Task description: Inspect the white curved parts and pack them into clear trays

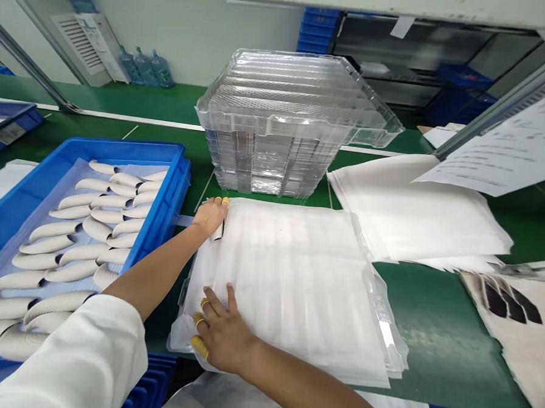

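A thin white sheet (291, 272) lies over a clear plastic tray (391, 332), whose rim shows at the right and lower left. My left hand (211, 216) is at the sheet's far left corner, its fingers curled down, with yellow covers on the fingertips. Under its palm a pale piece with a dark edge (217, 231) sticks out; most of it is hidden. My right hand (229, 339) rests on the near left part of the sheet, fingers spread, holding nothing. Yellow covers are on several of its fingers too.
Left stands a blue tray (175, 180) with rows of cream curved pieces (85, 252). Behind the sheet rises a stack of clear plastic trays (275, 149). White sheets (413, 211) are piled at right, near hanging paper (508, 149) and a cloth with dark patches (520, 351).
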`<action>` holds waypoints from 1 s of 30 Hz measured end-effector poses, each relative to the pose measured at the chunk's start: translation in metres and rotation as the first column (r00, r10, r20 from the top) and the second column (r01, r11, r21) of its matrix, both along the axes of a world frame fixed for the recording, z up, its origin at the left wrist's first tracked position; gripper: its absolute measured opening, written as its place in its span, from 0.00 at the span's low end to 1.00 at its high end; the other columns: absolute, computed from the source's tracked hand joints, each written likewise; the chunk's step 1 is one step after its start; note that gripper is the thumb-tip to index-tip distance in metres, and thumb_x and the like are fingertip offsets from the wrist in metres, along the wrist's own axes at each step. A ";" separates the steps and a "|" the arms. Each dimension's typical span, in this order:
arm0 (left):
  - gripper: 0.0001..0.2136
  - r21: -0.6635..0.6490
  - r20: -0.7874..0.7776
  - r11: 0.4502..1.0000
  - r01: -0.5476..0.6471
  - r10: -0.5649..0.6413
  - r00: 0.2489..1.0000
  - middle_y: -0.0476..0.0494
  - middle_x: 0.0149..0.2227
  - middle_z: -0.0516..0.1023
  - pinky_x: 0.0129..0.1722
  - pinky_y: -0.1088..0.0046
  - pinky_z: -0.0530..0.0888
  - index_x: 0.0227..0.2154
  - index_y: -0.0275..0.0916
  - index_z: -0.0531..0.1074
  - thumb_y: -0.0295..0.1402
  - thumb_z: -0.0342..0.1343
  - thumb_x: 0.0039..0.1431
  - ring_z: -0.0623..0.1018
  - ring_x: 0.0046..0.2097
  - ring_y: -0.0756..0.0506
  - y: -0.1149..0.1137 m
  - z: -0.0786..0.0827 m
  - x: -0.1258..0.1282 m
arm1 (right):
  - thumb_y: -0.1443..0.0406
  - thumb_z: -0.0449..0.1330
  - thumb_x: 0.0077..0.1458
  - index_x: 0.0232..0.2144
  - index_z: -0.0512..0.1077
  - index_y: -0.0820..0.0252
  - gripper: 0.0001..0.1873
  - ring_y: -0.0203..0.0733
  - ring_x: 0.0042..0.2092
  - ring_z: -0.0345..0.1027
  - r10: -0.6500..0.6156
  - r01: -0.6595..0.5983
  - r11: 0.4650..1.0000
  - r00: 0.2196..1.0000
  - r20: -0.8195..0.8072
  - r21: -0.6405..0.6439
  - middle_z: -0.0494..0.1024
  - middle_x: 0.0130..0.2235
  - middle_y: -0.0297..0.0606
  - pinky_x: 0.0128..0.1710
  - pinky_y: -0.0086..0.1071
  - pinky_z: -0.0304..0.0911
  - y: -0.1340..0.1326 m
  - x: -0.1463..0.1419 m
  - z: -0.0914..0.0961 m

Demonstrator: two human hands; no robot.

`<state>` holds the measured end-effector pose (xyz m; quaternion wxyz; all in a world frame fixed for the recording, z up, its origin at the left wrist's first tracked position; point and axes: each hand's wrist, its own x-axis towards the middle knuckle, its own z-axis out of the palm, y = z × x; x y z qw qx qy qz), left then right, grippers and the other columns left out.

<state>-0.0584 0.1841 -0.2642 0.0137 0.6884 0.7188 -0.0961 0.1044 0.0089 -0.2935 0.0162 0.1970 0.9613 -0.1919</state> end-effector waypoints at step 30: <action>0.23 -0.124 0.092 0.709 -0.695 0.705 0.703 0.22 0.47 0.79 0.45 0.56 0.74 0.56 0.30 0.67 0.38 0.43 0.63 0.79 0.49 0.31 -0.179 0.042 -0.143 | 0.65 0.51 0.65 0.50 0.71 0.69 0.17 0.58 0.64 0.59 -0.105 0.167 0.973 0.934 -0.342 0.157 0.73 0.55 0.60 0.61 0.62 0.56 -0.003 -0.003 -0.015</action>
